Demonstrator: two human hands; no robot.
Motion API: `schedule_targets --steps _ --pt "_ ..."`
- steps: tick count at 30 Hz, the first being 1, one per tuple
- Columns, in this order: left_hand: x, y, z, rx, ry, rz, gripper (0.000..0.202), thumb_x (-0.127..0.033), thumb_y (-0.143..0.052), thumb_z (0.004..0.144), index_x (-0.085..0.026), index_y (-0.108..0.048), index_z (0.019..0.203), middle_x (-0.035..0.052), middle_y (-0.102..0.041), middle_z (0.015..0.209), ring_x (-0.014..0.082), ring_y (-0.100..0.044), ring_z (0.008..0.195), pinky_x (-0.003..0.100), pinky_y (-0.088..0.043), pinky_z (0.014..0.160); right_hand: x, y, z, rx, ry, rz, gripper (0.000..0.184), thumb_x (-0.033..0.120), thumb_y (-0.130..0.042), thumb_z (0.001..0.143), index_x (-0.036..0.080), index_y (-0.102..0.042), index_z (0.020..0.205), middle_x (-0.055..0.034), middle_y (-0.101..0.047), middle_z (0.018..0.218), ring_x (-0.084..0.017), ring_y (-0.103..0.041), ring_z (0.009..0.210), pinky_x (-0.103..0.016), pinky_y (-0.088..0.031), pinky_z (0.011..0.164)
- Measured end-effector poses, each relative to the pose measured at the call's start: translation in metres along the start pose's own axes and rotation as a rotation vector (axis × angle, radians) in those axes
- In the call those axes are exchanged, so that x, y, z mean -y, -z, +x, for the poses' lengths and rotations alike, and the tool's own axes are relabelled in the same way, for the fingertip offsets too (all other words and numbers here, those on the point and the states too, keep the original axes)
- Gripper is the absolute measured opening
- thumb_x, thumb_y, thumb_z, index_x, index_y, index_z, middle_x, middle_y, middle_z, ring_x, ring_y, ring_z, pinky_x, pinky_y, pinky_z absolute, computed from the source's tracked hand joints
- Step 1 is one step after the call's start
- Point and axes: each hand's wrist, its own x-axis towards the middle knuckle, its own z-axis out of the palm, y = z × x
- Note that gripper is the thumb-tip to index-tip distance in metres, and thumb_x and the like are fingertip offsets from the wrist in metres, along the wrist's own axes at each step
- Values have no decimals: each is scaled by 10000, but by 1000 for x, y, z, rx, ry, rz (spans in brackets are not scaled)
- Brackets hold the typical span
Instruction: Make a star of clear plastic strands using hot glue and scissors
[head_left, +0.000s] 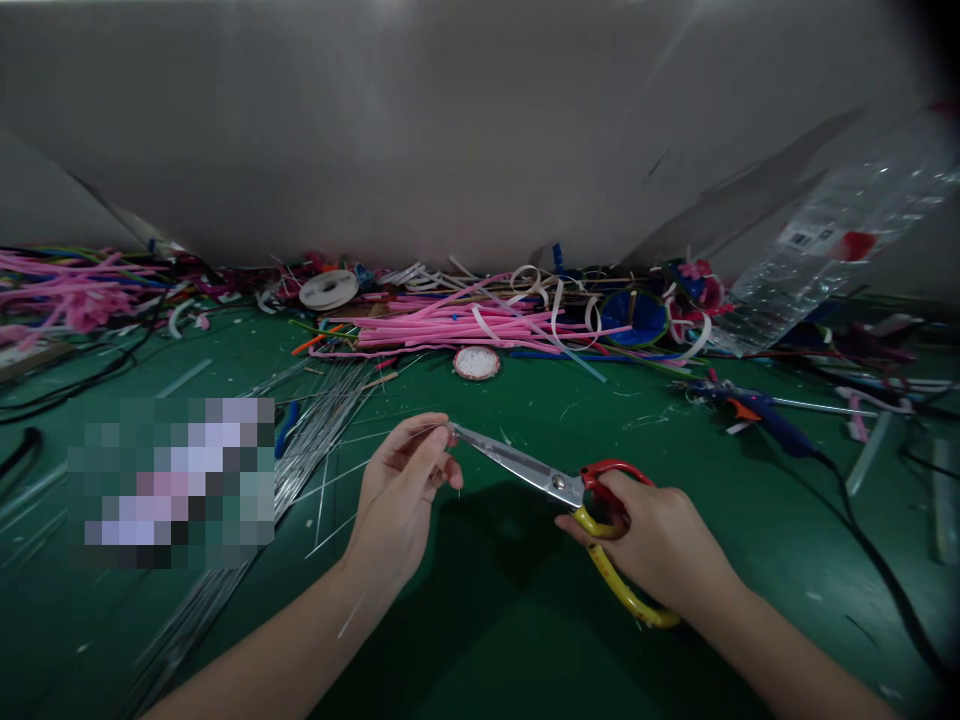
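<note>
Near the middle of the green worktop (615, 410), the left hand (401, 490) has its fingers pinched together – anything between them is too small to make out. The right hand (664, 530), at four o'clock from there, has its fingers wrapped round scissors (521, 465), blade tips meeting the left fingers. Silvery wires (322, 420) lie toward nine o'clock, pink sticks (442, 328) at twelve. Fine snipping seems the step in hand; next calls for a steady pinch – skin clear of the blades.
</note>
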Motion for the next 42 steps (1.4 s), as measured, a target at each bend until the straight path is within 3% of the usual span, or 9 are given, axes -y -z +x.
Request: schedule_targets --steps 10,23,30,37,42 --pt "1 -1 1 -52 87 -30 147 -263 -654 739 -170 -639 852 -8 -543 732 38 -515 512 133 -425 457 0 2 2 -12 27 2 456 649 -462 733 199 -459 663 49 -465 453 -90 -430 374 -212 -268 408" --pt "2 0 2 -42 166 -147 144 -215 -680 709 -154 -637 832 -16 -540 684 29 -477 504 128 -391 447 -1 -2 0 -90 13 -6 422 606 -497 739 185 -498 698 32 -488 488 -95 -444 409 -214 -281 423" --pt "1 1 3 -30 168 -166 128 -203 -674 715 -161 -630 828 -26 -539 670 20 -466 484 124 -386 441 7 5 6 32 -88 123 453 651 -503 700 202 -508 761 4 -535 587 -129 -514 504 -215 -334 416" --pt "0 -2 4 -56 175 -201 154 -161 -689 679 -150 -621 817 -21 -543 683 31 -491 505 113 -391 421 8 8 5 45 -106 152 497 655 -495 701 198 -487 895 -37 -590 753 -156 -560 570 -242 -389 420" --pt "0 -2 3 -43 189 -209 154 -160 -685 685 -155 -611 821 -27 -535 671 34 -493 510 113 -401 424 6 7 5 -63 -98 84 518 674 -514 671 195 -494 867 -29 -590 733 -164 -573 619 -253 -417 477"
